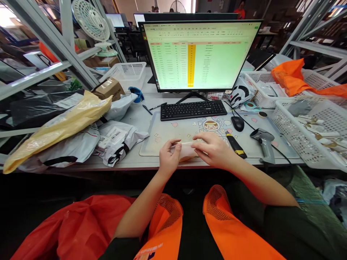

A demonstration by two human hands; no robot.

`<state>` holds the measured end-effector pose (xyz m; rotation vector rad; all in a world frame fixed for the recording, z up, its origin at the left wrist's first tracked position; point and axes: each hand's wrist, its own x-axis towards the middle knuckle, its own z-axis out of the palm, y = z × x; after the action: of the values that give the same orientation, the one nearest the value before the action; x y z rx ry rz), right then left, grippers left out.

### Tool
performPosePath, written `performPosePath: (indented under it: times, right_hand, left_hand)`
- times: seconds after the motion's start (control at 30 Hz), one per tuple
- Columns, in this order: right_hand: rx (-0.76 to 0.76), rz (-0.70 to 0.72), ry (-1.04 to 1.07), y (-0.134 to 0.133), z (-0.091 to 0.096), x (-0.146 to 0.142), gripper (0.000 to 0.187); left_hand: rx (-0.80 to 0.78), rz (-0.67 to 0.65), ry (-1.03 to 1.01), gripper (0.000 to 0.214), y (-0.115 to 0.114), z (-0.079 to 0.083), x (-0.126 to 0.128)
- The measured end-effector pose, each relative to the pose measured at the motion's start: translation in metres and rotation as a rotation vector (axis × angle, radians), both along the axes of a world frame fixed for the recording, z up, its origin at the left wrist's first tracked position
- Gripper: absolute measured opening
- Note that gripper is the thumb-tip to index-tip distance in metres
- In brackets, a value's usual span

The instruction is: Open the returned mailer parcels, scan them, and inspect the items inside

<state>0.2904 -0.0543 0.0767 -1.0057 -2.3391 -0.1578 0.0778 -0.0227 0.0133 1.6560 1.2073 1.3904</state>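
Observation:
My left hand and my right hand both grip a small pale, see-through packet at the front edge of the desk mat. The left hand's fingers curl round the packet's left end. From the right, the other hand's fingers pinch its top edge. What is inside the packet cannot be made out. A black-and-yellow utility knife lies just right of my right hand.
A keyboard, mouse and monitor stand behind the mat. A grey barcode scanner lies to the right. Mailer bags pile up on the left. White baskets fill the right side.

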Motion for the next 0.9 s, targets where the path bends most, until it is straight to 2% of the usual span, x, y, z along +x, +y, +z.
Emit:
performPosePath:
  times: [0.17, 0.3, 0.37, 0.47, 0.57, 0.63, 0.73, 0.9]
  right_hand:
    - [-0.132, 0.003, -0.218, 0.010, 0.018, -0.009, 0.013]
    - [-0.129, -0.038, -0.236, 0.015, 0.011, -0.009, 0.010]
    - [-0.182, -0.058, -0.186, 0.019, 0.006, -0.007, 0.004]
    - [-0.306, -0.026, 0.044, 0.030, 0.000, 0.003, 0.009]
    - [-0.423, -0.034, 0.478, 0.048, -0.008, 0.018, 0.013]
    - [-0.506, -0.060, 0.770, 0.061, -0.019, 0.025, 0.024]
    - [-0.593, -0.074, 1.092, 0.080, -0.042, 0.026, 0.041]
    - [-0.614, -0.108, 1.395, 0.095, -0.072, 0.009, 0.055]
  left_hand:
    - [0.205, -0.030, 0.107, 0.033, -0.005, 0.001, 0.005]
    - [0.263, -0.010, 0.028, 0.038, -0.004, -0.011, 0.006]
    - [0.228, -0.047, 0.010, 0.050, -0.001, -0.019, 0.002]
    - [0.050, -0.158, 0.123, 0.069, 0.007, -0.035, -0.010]
    - [-0.219, -0.346, 0.167, 0.056, 0.018, -0.050, -0.019]
    - [-0.309, -0.431, 0.119, 0.048, 0.025, -0.055, -0.020]
    - [-0.278, -0.388, 0.091, 0.049, 0.037, -0.054, -0.013]
    - [-0.248, -0.357, 0.054, 0.060, 0.055, -0.051, 0.011]
